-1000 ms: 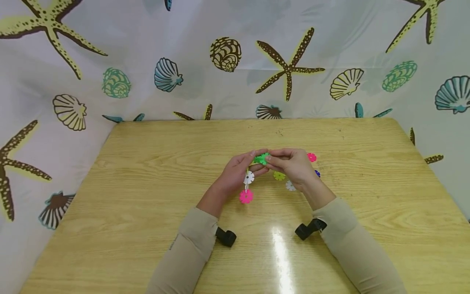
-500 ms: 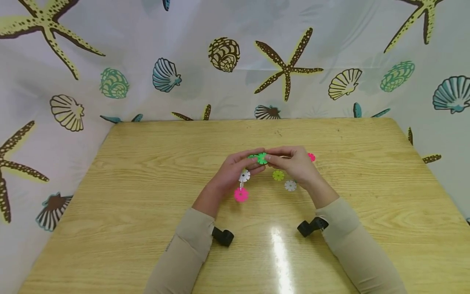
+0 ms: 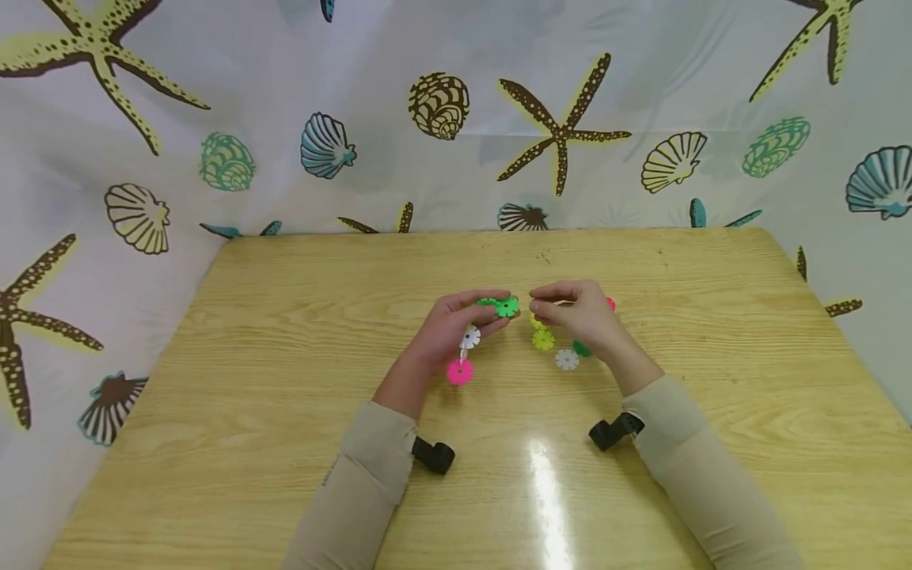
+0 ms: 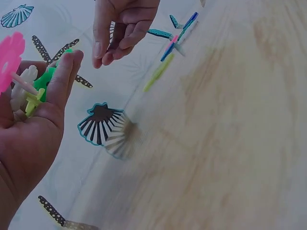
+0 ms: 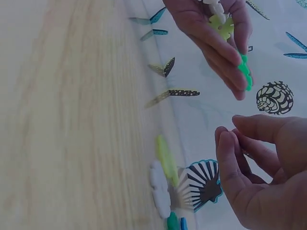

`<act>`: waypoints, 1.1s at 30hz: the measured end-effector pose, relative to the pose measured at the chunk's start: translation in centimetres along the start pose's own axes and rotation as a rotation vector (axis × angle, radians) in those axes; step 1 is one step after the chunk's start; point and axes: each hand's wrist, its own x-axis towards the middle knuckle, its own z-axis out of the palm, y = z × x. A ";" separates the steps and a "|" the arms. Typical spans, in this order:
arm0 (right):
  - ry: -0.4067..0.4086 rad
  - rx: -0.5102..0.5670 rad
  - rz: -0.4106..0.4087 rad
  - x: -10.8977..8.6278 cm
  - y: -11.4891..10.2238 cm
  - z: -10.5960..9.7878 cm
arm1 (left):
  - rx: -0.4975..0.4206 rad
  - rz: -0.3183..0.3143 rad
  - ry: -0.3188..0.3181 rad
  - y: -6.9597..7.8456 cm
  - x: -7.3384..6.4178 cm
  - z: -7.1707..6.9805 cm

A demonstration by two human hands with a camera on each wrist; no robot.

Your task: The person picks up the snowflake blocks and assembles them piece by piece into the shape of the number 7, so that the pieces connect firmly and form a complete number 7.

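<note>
While poised over wood-grain surface (image 3: 285, 340), gripping chain of slotted discs (image 3: 473, 338) in left hand (image 3: 450, 326), running from pink disc (image 3: 457, 375) to green disc (image 3: 511, 305) just beside right hand (image 3: 587, 315). Holding nothing visible in loosely bent right hand. Noted white disc (image 3: 567, 363) and yellow disc (image 3: 543, 343) on surface, nearer right hand. Saw no containers.

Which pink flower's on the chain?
The pink disc by the left hand, joined to white discs; the other pink disc lies on the table, partly behind the right hand.
</note>
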 end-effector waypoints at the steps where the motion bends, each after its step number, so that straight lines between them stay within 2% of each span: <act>1: -0.006 -0.023 -0.003 0.1 0.2 -0.2 | 0.001 -0.001 0.004 0.1 0.0 0.1; 7: -0.019 -0.151 -0.026 0.7 0.4 -1.4 | -0.006 -0.007 0.037 0.5 0.1 0.2; 17: -0.043 -0.346 -0.025 1.3 1.4 -2.2 | -0.034 -0.023 0.031 0.8 0.1 0.2; 22: -0.052 -0.434 -0.017 1.6 2.1 -2.2 | -0.054 -0.016 0.022 0.8 0.1 0.4; 26: -0.061 -0.510 0.005 1.7 2.4 -2.0 | -0.056 -0.034 0.035 0.8 -0.1 0.4; 33: -0.068 -0.576 -0.003 1.6 2.3 -1.6 | -0.058 -0.037 0.030 0.5 -0.2 0.3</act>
